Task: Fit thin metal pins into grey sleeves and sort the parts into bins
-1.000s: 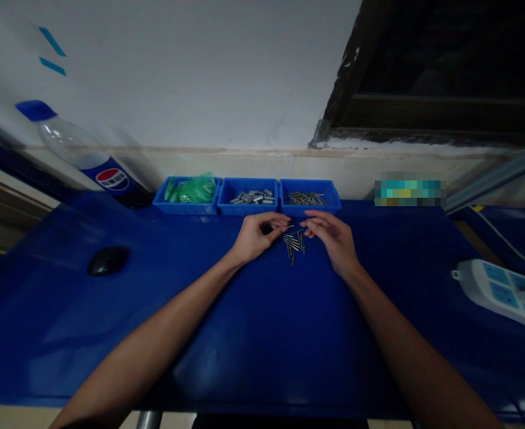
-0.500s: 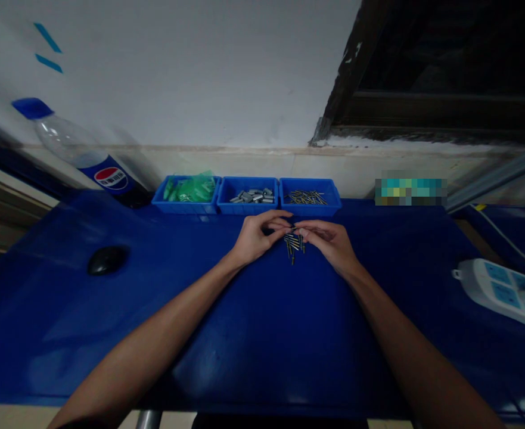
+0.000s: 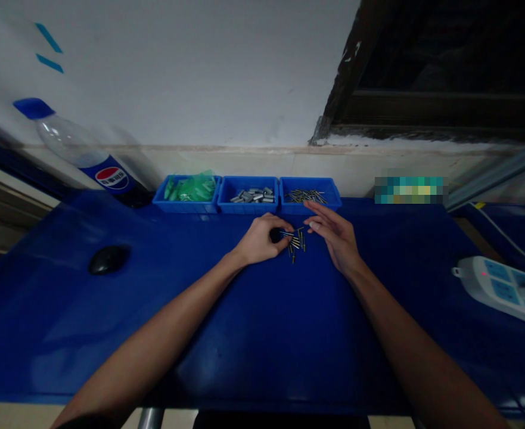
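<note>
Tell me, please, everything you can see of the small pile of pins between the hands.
The pile of pins is a loose scatter, thin and metallic-looking, silvery and brassy, lying at mixed angles on the blue tabletop. The left hand is at its left edge, contact unclear; the right hand is open beside it.

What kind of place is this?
Probably a small workbench for sorting or assembling parts: three blue bins of small items line the wall, thin metal pins lie on the blue tabletop, and a power strip sits at right.
</note>
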Available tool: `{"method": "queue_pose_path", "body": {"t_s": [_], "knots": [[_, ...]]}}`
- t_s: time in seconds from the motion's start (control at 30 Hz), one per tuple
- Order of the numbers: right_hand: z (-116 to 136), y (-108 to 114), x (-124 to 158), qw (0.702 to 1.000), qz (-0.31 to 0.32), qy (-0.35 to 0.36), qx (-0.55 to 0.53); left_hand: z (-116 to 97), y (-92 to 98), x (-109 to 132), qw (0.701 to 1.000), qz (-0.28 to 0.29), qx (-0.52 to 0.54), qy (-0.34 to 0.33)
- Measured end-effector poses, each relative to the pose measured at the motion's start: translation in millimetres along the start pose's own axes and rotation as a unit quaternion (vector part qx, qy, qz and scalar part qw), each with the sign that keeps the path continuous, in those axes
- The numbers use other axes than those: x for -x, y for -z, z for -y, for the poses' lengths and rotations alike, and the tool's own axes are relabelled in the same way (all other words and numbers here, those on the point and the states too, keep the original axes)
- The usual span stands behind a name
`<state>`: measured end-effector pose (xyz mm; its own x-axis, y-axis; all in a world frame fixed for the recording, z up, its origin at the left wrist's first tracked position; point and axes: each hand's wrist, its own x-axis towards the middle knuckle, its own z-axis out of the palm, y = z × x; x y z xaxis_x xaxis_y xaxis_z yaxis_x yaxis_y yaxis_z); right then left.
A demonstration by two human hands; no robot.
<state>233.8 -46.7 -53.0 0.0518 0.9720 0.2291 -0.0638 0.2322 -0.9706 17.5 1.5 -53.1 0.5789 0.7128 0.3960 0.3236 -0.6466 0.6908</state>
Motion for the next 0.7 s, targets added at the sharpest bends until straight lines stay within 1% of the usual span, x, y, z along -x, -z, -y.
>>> {"method": "queue_pose_path", "body": {"t_s": [0.07, 0.1, 0.3, 0.37, 0.43, 0.57, 0.63, 0.7], "knots": [[0, 0, 0, 1.0, 0.0, 0.0, -0.005, 2, -0.8, 0, 1.0, 0.017, -0.008, -0.018], [0, 0, 0, 1.0, -0.001, 0.0, -0.006, 2, -1.3, 0, 1.0, 0.017, -0.006, -0.02], [-2, 0, -1, 1.0, -0.006, -0.002, -0.02, 5, -3.4, 0, 0.999, 0.005, 0.047, 0.01], [-1, 0, -2, 1.0, -0.005, -0.003, -0.023, 6, -3.8, 0, 0.998, -0.006, 0.065, 0.015], [-1, -1, -2, 1.0, -0.006, -0.004, -0.024, 9, -4.3, 0, 0.996, -0.03, 0.085, 0.026], [-2, 0, -2, 1.0, -0.002, -0.006, -0.029, 14, -5.1, -1, 0.984, -0.071, 0.147, 0.064], [-2, 0, -2, 1.0, 0.0, -0.01, -0.03, 13, -4.9, -1, 0.983, -0.076, 0.154, 0.065], [-3, 0, -2, 0.999, -0.004, -0.014, -0.032, 10, -4.2, 0, 0.989, -0.062, 0.125, 0.045]]}}
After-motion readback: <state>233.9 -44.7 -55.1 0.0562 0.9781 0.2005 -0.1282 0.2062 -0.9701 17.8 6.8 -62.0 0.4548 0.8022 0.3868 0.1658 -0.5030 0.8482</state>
